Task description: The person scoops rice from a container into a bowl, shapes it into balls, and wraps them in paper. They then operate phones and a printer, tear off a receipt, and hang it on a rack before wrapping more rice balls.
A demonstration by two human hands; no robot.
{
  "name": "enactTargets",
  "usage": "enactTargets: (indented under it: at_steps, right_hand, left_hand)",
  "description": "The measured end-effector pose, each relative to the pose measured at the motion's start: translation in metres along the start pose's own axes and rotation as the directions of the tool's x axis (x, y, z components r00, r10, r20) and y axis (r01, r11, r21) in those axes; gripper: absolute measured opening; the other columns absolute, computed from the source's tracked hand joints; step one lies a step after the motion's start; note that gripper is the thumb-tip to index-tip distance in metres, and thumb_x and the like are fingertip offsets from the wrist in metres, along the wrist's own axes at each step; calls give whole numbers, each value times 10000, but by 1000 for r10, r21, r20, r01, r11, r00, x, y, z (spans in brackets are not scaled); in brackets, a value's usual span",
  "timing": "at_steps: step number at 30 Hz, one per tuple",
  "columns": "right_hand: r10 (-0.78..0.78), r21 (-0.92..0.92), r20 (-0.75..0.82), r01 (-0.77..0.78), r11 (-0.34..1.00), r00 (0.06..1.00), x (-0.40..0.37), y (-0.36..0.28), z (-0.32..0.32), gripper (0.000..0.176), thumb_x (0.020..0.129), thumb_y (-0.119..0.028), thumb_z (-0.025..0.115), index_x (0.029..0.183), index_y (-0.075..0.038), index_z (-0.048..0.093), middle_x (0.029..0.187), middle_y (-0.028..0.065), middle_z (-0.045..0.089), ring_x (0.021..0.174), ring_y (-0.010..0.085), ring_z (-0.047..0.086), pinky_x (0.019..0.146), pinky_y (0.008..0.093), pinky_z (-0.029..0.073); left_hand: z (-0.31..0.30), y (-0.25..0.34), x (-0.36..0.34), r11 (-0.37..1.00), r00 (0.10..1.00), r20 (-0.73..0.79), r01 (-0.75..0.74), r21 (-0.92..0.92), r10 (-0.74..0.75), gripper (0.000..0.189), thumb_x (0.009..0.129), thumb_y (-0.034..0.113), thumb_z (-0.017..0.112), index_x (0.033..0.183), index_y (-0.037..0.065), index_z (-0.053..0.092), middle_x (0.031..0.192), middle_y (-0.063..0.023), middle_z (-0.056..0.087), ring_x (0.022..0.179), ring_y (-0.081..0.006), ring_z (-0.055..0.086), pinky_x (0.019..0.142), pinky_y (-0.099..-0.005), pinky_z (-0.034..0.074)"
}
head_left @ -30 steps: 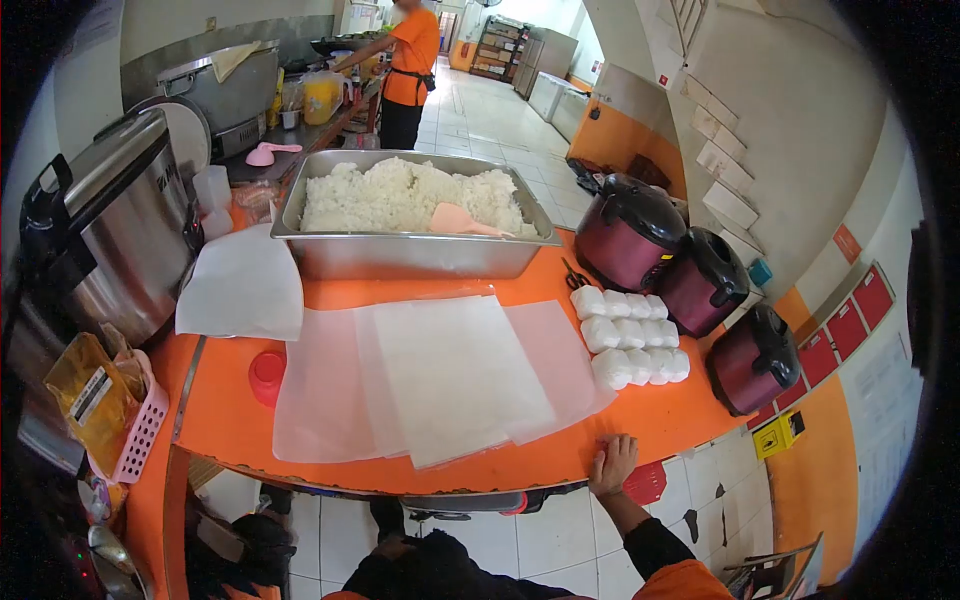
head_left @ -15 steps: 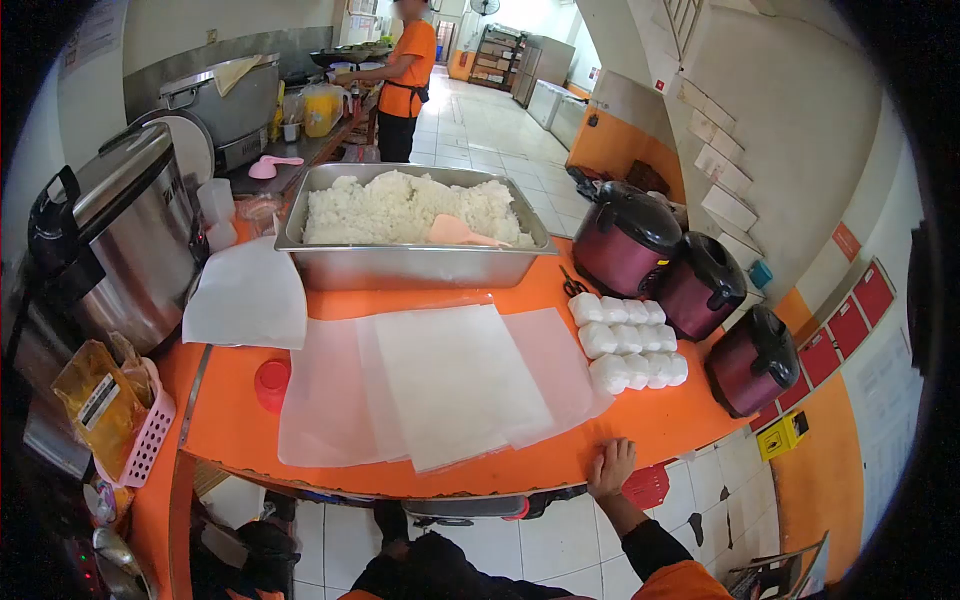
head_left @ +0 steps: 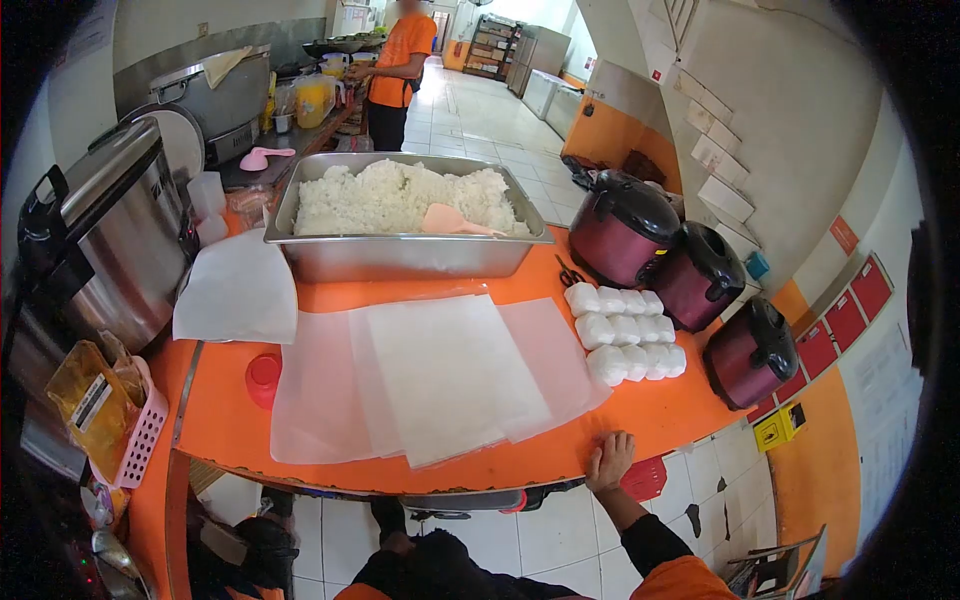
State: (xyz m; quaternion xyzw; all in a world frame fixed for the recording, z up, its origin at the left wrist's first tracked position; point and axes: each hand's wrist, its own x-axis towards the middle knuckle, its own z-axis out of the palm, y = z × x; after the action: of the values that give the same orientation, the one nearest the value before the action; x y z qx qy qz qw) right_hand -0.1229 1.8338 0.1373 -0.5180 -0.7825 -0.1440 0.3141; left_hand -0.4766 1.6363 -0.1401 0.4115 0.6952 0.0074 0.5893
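Note:
My right hand (head_left: 610,462) rests on the front edge of the orange table (head_left: 520,462), fingers lying on its top and holding nothing. My left hand is out of view. Nearest to the right hand are overlapping sheets of white, translucent paper (head_left: 455,380). Beyond them are rows of small white wrapped bundles (head_left: 625,330). At the back of the table stands a deep metal pan (head_left: 400,260) heaped with cooked rice (head_left: 370,200), and a pink rice paddle (head_left: 450,220) lies on the rice. A red cup (head_left: 264,378) sits left of the sheets.
Three maroon rice cookers, one the nearest cooker (head_left: 750,360), line the right side. Black scissors (head_left: 568,272) lie by the bundles. To the left are a stack of white paper (head_left: 238,290), a large steel cooker (head_left: 125,240) and a pink basket (head_left: 140,425). Another person (head_left: 400,70) stands behind.
My view has shifted slightly, while my right hand stays at the table edge. In the background, the other person has turned and changed arm position at the counter.

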Motion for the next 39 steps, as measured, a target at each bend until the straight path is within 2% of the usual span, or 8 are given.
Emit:
enactTargets:
  at_steps: [15,18,21,39]
  right_hand:
    - [-6,-16,0,6,1000,1000,-3,4,2,278,807,-273,435,917,-47,555,904,179,466,879,365,449,753,475,355]
    - [-17,3,15,17,1000,1000,-6,9,5,322,763,-253,468,967,-12,534,937,222,454,879,397,437,739,517,349]
    - [-9,34,16,8,999,1000,-4,6,2,309,765,-252,470,950,-14,532,931,224,454,877,398,437,733,518,347]
    - [8,22,21,-8,1000,1000,-5,7,4,276,756,-232,477,936,-31,535,929,199,458,884,388,436,736,513,351]
  left_hand:
    - [-5,4,0,999,999,-44,16,29,-15,743,697,689,634,1059,41,666,1010,-146,662,930,-289,618,826,-374,461]
    - [-3,7,1,999,999,-44,23,30,-22,744,698,689,632,1063,42,664,1014,-147,661,933,-291,617,829,-375,460]
    - [-1,4,0,999,998,-49,32,33,-30,746,699,690,630,1067,42,662,1019,-148,660,937,-292,616,832,-376,459]
    - [12,-6,-8,998,997,-64,37,50,-34,755,706,694,621,1091,45,650,1044,-153,653,960,-301,610,849,-380,455]
